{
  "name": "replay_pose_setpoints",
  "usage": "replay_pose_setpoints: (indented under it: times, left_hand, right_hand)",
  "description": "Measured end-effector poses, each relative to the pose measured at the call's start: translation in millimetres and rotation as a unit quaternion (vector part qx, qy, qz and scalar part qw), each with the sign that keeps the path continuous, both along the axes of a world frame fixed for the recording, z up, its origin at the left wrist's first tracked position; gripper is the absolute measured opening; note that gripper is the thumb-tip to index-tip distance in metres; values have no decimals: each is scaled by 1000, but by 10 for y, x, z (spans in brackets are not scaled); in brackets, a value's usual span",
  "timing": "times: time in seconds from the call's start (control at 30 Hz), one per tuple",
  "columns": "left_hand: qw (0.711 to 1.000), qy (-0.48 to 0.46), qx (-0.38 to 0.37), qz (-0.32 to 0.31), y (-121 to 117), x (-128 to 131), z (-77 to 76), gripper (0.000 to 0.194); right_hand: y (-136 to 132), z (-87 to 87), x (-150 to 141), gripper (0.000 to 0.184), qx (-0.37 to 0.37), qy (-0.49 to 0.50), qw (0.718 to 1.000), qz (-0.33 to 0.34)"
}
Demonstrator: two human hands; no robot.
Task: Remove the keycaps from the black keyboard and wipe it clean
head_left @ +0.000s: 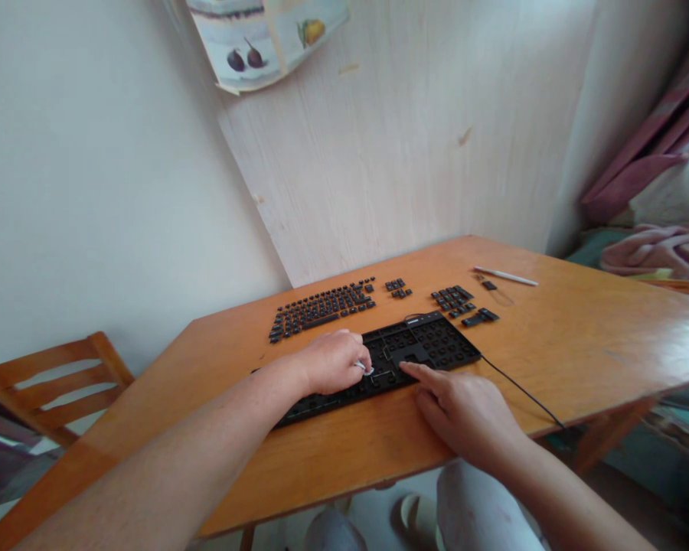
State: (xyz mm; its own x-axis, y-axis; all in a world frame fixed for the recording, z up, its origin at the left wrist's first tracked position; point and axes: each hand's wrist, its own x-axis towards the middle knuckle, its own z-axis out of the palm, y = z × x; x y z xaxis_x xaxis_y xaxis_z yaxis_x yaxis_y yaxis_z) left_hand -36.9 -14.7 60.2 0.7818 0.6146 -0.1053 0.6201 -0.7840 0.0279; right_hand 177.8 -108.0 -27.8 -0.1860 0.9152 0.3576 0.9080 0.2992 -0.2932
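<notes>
A black keyboard base (pixel 405 348) with its keycaps off lies at a slant near the table's front edge. Over its middle, my left hand (pixel 334 361) pinches a small white piece (pixel 365 369), like a bit of tissue or a swab tip, against the key sockets. My right hand (pixel 465 409) has its index finger stretched out, the tip touching the base's front part; its other fingers are partly hidden. Behind the base, loose black keycaps (pixel 327 308) are laid out in keyboard order, with number-pad keycaps (pixel 452 297) in a separate group to the right.
The keyboard's cable (pixel 522 392) runs right over the edge of the wooden table (pixel 597 329). A white pen (pixel 505 275) and a small dark object with a thin loop (pixel 489 285) lie at the back right. A wooden chair (pixel 51 375) stands left; a wall closes the back.
</notes>
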Motion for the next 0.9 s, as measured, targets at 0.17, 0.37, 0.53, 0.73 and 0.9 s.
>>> replay_pose_setpoints:
  times: [0.17,0.37,0.53,0.73,0.9]
  left_hand:
    - [1000,-9,-9,7,0,4,-5,30]
    - [994,-23,-70,85,-6,14,-11,25]
    - [988,-21,-83,131,13,20,-47,23]
    - [979,-7,-102,179,59,-12,-135,24]
    - [982,-15,-87,165,8,-53,-86,23]
  right_hand:
    - [-13,24,-1,42,3,-10,1000,18]
    - [-7,30,-13,41,7,-9,1000,9]
    - [-11,40,-20,41,-9,-9,1000,3]
    - [-8,41,-12,42,-2,-9,1000,5]
    - [-13,58,-15,41,-2,-9,1000,7]
